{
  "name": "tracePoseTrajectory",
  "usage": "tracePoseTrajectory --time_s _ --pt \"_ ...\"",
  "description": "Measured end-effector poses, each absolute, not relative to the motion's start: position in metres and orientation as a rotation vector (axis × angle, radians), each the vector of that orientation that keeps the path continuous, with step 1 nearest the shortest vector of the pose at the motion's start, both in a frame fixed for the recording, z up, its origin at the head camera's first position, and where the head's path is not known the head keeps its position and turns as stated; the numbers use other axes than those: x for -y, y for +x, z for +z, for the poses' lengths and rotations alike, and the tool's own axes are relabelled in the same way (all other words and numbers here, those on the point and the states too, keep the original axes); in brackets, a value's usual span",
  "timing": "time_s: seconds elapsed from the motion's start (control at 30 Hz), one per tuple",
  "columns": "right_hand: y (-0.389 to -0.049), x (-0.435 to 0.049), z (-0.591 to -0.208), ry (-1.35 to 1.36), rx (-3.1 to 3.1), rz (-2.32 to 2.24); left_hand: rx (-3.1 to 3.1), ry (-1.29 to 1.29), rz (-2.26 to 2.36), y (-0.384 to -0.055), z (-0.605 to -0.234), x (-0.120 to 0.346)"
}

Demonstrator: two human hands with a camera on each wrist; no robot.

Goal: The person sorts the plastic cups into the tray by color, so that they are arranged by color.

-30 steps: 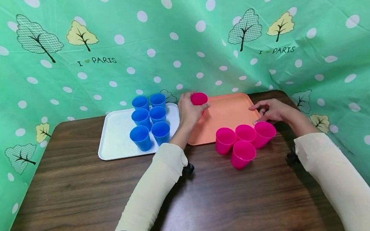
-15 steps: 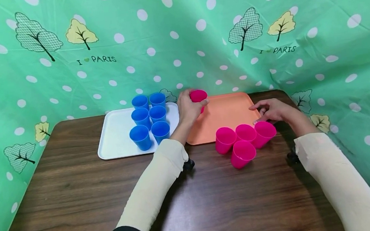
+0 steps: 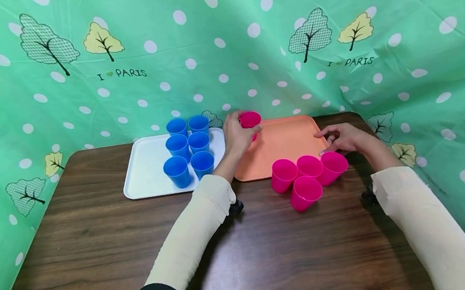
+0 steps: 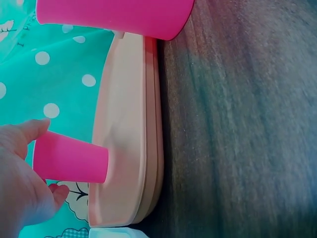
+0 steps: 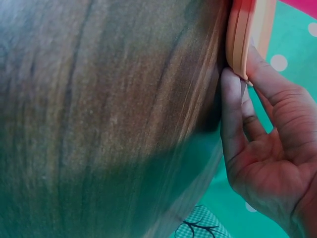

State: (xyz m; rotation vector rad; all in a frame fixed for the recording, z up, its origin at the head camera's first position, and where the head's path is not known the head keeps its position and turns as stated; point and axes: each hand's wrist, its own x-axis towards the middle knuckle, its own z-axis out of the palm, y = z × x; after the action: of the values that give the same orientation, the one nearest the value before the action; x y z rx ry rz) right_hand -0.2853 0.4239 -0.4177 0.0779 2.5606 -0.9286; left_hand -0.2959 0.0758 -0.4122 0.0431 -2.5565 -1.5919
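Observation:
In the head view my left hand [image 3: 238, 135] grips a pink cup [image 3: 250, 120] at the back left corner of the orange tray [image 3: 287, 141]. The left wrist view shows this cup [image 4: 74, 157] upright, its base at the tray's floor, with fingers and thumb on either side near the rim. My right hand [image 3: 341, 138] is at the tray's right side. In the right wrist view it pinches the tray's edge [image 5: 241, 39] between thumb and finger. Several more pink cups [image 3: 306, 193] stand upright in a cluster at the tray's front edge.
Left of the orange tray lies a white tray [image 3: 146, 173], with several blue cups [image 3: 177, 172] upright in rows of two. Both trays lie on a dark wooden table [image 3: 99, 253]. A green dotted cloth [image 3: 223, 56] hangs behind and at the sides.
Over the last second my left hand has shifted slightly back with the pink cup. The right hand, the trays and the other cups look unmoved.

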Motion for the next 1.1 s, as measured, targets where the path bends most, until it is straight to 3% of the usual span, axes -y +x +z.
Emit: tracePoseTrajectory --time_s 1.1 --pt "-0.287 -0.425 -0.417 0.057 -2.568 -0.905 2.511 -0.154 -1.533 -0.270 -0.384 -0.071"
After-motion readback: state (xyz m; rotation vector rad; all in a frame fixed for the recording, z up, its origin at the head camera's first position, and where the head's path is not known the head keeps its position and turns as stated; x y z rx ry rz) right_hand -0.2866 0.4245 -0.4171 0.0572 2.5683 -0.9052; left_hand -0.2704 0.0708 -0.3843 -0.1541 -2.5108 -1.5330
